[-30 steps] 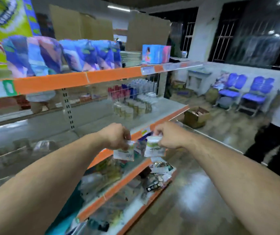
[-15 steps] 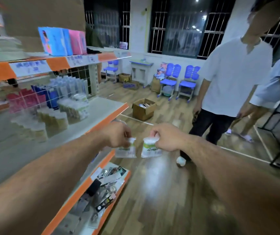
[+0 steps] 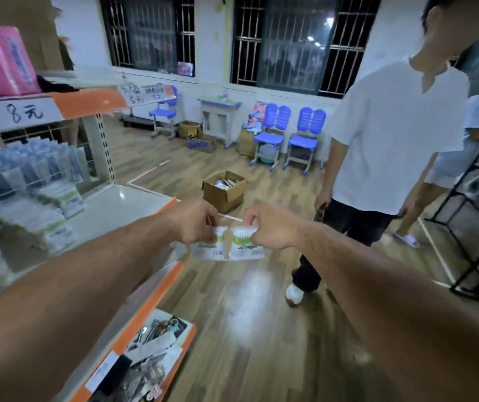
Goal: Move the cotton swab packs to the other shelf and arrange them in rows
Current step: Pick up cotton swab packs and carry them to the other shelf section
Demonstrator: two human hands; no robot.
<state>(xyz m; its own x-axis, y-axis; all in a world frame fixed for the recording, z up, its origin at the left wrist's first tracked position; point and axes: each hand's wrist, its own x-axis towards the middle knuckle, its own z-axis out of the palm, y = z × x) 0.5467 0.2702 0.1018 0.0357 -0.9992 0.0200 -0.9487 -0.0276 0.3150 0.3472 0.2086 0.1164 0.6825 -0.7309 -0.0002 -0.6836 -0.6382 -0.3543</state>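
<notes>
Open floor ahead, shelving on the left, people on the right.
The left hand (image 3: 194, 220) and right hand (image 3: 270, 227), each pinching a swab pack (image 3: 209, 249), hang over bare wooden floor (image 3: 261, 329). The middle shelf (image 3: 128, 204) is bare at its near end, with stacked packs (image 3: 58, 204) crowding its back. A cardboard box (image 3: 223, 191) sits ahead. A person in white (image 3: 392, 134) stands near on the right, with a black rack (image 3: 477, 295) beyond.

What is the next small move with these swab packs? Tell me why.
Probably carry both forward, skirting the person in white: left hand pinches the left pack, right hand the right pack, by their tops, hanging over floor past the shelf end.
</notes>
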